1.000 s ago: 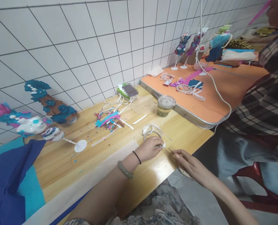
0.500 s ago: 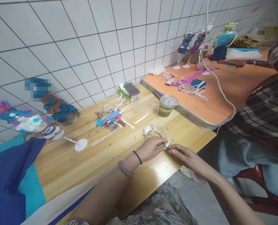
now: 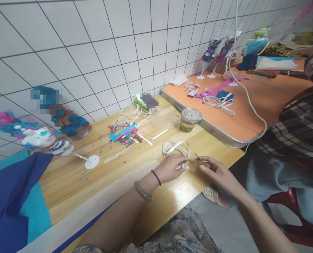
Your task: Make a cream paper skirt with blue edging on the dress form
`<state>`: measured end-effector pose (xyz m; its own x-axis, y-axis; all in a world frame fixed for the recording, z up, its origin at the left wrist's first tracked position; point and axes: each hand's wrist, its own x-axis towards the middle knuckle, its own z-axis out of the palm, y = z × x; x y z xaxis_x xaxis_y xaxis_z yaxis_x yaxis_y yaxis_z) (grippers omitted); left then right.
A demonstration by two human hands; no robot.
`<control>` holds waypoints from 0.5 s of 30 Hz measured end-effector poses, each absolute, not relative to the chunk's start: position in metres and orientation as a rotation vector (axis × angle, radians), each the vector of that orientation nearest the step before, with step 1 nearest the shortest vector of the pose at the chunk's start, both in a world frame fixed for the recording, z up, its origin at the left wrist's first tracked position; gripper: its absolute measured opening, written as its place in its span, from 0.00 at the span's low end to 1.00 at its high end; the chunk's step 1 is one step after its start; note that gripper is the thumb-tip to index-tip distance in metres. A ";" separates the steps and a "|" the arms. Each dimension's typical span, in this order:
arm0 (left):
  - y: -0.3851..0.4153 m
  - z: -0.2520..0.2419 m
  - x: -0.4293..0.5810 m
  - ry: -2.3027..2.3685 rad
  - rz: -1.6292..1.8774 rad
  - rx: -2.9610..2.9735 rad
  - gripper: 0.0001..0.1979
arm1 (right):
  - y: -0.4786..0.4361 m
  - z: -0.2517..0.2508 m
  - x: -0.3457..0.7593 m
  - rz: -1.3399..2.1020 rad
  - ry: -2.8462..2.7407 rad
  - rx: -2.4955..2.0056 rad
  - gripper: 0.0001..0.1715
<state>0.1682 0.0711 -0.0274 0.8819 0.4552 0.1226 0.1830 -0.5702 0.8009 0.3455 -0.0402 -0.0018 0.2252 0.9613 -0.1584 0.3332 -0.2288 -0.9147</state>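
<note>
My left hand (image 3: 172, 168), with a dark band and a pale green bangle at the wrist, is over the wooden table. Its fingers are closed on a white ribbon (image 3: 183, 166). The rest of that ribbon lies in loose loops just beyond the fingertips. To the right, my right hand (image 3: 216, 173) pinches a thin brown stick (image 3: 198, 157) whose tip points up and left. A small gap separates the two hands. What the stick is exactly, I cannot make out.
A lidded clear cup (image 3: 189, 121) stands behind the hands, near an orange table (image 3: 254, 119). Paper scraps (image 3: 125, 135) lie farther left. Decorated figures (image 3: 43, 137) lean leftward, by blue fabric (image 3: 11, 200). A white cable (image 3: 247, 89) hangs down. A person in plaid (image 3: 301, 119) sits right.
My right hand has drawn away to the right from my left hand, and the brown stick shows more plainly. My left hand stays almost in place on the ribbon.
</note>
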 end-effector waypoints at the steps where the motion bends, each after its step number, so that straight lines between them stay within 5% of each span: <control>1: 0.070 -0.026 0.168 0.455 0.401 2.195 0.21 | -0.033 -0.004 0.347 0.904 -1.235 -1.746 0.26; 4: 0.067 -0.023 0.167 0.450 0.416 2.249 0.21 | -0.005 -0.013 0.350 0.586 -1.312 -1.958 0.24; 15: 0.057 -0.016 0.164 0.418 0.352 2.470 0.26 | 0.063 0.008 0.342 0.387 -1.379 -1.948 0.20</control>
